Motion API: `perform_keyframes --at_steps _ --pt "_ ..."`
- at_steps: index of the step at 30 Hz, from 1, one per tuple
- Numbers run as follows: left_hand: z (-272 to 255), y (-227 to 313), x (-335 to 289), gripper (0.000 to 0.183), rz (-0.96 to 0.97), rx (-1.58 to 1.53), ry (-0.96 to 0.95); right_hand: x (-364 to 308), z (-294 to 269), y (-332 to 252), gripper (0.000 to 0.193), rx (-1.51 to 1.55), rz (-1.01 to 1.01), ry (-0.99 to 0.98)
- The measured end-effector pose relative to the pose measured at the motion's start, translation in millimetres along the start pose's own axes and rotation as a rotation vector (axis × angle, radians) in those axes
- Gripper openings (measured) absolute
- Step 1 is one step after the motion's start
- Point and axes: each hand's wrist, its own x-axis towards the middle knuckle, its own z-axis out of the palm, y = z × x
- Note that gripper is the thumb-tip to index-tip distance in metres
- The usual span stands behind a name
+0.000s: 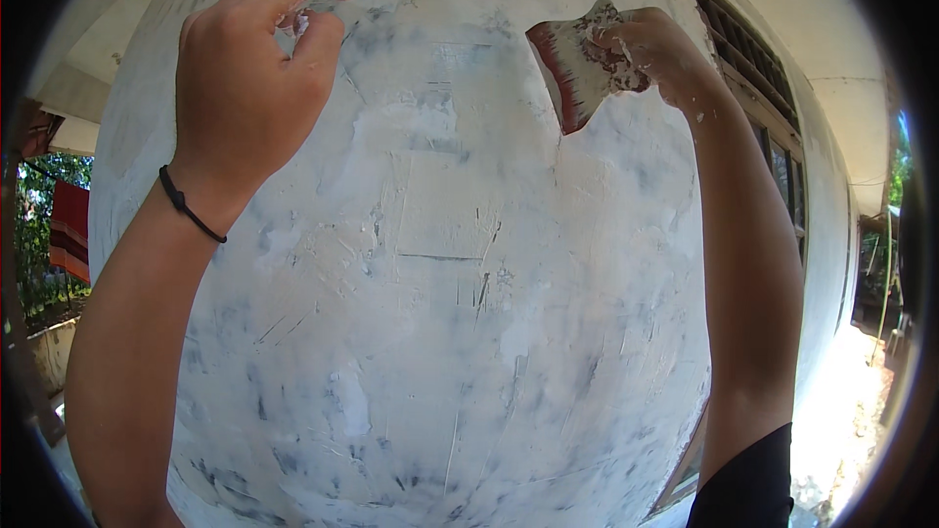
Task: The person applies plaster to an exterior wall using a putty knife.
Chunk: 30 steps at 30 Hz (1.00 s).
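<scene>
My right hand (650, 49) grips a wide putty scraper (577, 64) at the upper right. Its red-brown edge faces left, close to or against the wall, and grey-white putty coats its face and handle. At the upper left my left hand (259, 78) is raised in front of the wall, its back toward me. The fingers curve loosely and are smeared with white putty; thumb and forefinger stand apart, and I see no tool there. Patchy white putty with grey-blue marks and scratches covers the wall (430, 303).
On the right is a window frame (748, 59) with slats and panes, set in the adjoining wall. A red striped cloth (68, 230) hangs at the far left, before green plants. Another framed edge (685, 464) shows beside my right elbow.
</scene>
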Motion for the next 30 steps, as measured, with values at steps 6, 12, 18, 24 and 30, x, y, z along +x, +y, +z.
perform_keyframes --at_steps 6,12,18,24,30 --pt "-16.7 -7.1 -7.7 0.024 -0.018 0.022 -0.008 1.2 52.1 -158.6 0.016 -0.431 0.107 0.03" --pt "-25.3 -14.1 -10.4 0.02 0.009 0.004 0.068 -75.8 194.5 -199.9 0.007 -0.664 -0.295 0.093" --pt "-29.7 -16.9 -7.8 0.02 0.004 0.002 0.071 -110.8 192.5 -228.1 0.01 -0.482 -0.413 0.067" --pt "-26.4 -8.7 1.5 0.02 -0.003 -0.021 0.096 -93.5 124.3 -239.4 0.01 -0.074 -0.181 -0.069" --pt "-24.8 -1.7 3.9 0.022 -0.072 -0.039 0.071 -25.8 106.4 -148.6 0.023 0.591 0.523 -0.03"
